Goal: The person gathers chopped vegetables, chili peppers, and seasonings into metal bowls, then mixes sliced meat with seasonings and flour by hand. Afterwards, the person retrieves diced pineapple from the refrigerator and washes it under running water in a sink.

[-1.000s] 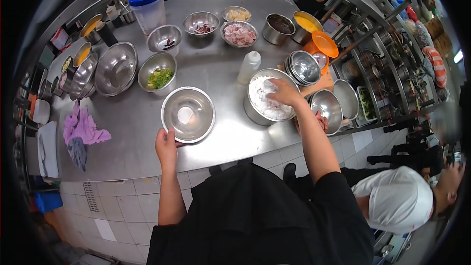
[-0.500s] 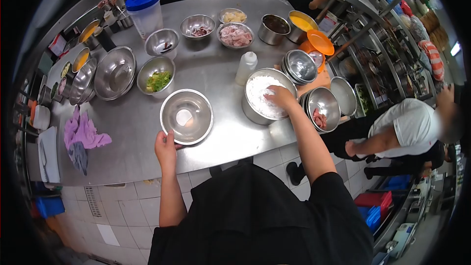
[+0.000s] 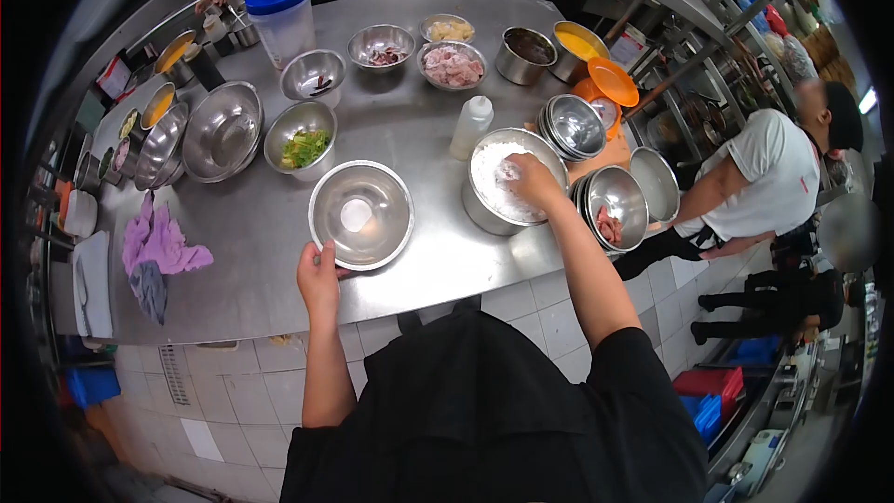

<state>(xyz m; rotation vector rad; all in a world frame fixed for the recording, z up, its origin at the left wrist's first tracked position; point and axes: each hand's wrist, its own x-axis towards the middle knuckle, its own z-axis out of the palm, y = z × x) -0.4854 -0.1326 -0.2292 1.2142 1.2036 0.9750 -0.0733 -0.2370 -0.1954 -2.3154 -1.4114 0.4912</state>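
My left hand (image 3: 321,278) grips the lower left rim of a shiny metal bowl (image 3: 386,224), thumb over the edge and fingers beneath. Near the bowl's middle shows a pale round patch. On the right, my right hand (image 3: 529,183) reaches into a deep metal pot (image 3: 494,212) of white powder (image 3: 491,170); its fingers are bent down, and whether they hold powder cannot be made out. A squeeze bottle (image 3: 472,129) stands just behind the pot. Stacked bowls with some raw meat (image 3: 609,225) sit to the right of it.
Bowls of green vegetables (image 3: 304,149), pink meat (image 3: 453,66) and dark pieces stand farther back. A blue-lidded container (image 3: 282,23) is at the back left, a purple cloth (image 3: 163,237) at the left. A person in a white shirt (image 3: 768,168) stands at the right, others beyond.
My right hand has shifted slightly within the powder, its fingers more bent. My left hand still holds the bowl. The person in white has moved and turned, and the view has shifted a little.
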